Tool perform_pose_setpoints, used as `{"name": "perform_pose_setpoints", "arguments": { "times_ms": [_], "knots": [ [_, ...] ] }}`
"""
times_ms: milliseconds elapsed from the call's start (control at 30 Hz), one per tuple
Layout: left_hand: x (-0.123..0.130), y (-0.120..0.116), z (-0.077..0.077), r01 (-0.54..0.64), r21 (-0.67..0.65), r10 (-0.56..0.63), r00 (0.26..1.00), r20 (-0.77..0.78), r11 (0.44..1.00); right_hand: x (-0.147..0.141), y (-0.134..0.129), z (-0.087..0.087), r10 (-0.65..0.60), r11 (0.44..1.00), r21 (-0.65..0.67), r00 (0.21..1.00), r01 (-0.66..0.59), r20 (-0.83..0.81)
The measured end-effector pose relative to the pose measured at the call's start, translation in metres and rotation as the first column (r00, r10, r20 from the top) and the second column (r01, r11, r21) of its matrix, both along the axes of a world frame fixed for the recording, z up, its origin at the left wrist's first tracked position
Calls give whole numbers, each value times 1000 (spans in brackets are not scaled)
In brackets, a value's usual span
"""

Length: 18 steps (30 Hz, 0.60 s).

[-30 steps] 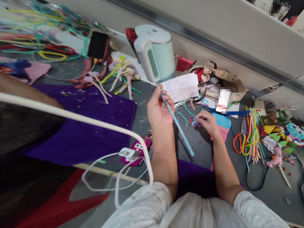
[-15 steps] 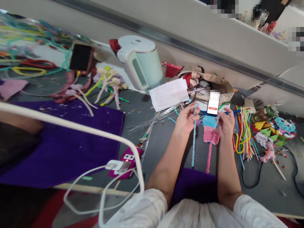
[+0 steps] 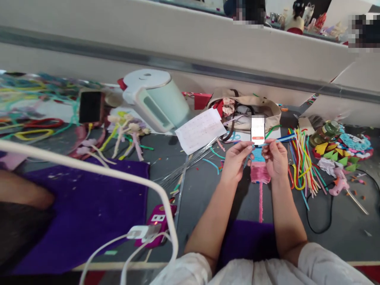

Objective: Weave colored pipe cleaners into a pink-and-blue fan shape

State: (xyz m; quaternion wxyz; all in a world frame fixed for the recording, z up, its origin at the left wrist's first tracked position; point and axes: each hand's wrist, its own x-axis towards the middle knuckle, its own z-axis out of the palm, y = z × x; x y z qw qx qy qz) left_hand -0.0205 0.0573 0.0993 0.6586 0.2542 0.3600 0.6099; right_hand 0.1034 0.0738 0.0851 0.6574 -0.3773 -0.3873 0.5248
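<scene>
Both my hands are raised over the desk, pinching one light-blue fuzzy pipe cleaner point(image 3: 260, 145). My left hand point(image 3: 236, 161) grips one end, and a bit of blue hangs by its fingers. The other side is pinched by my right hand point(image 3: 276, 157), level with the left and a short gap away. Beneath them lies a flat blue-and-pink piece point(image 3: 260, 173) of pipe cleaners in rows. A twisted pink strand point(image 3: 261, 204) runs from it toward me. Just beyond my fingers is a phone point(image 3: 257, 133) with a lit screen.
Right: colourful pipe cleaners point(image 3: 305, 162), a glass jar point(image 3: 325, 132), a pink glue gun point(image 3: 339, 185). Behind: a beige bag point(image 3: 271, 111), paper point(image 3: 200, 130), thin wires point(image 3: 190, 162), a kettle point(image 3: 162, 101). Left: a purple power strip point(image 3: 157, 225), a white bar point(image 3: 124, 172), another person's arm point(image 3: 23, 190).
My hands have come closer together, and the blue strand that hung down from my left hand now stretches across between them. The view has tilted and shifted.
</scene>
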Motion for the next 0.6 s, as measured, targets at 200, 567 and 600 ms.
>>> {"name": "perform_pose_setpoints", "arguments": {
  "times_ms": [200,567,600],
  "knots": [
    [6,-5,4,13,-1,-13,1000,-28,1000,-10,-6,3,-76,997,-14,997,76,16],
    [5,-7,5,-29,-14,28,998,-64,999,-12,-12,5,-182,983,79,959,168,218],
    [4,-7,5,-31,-14,30,998,-61,999,-13,-12,5,-188,981,92,955,171,229]
  ]
}}
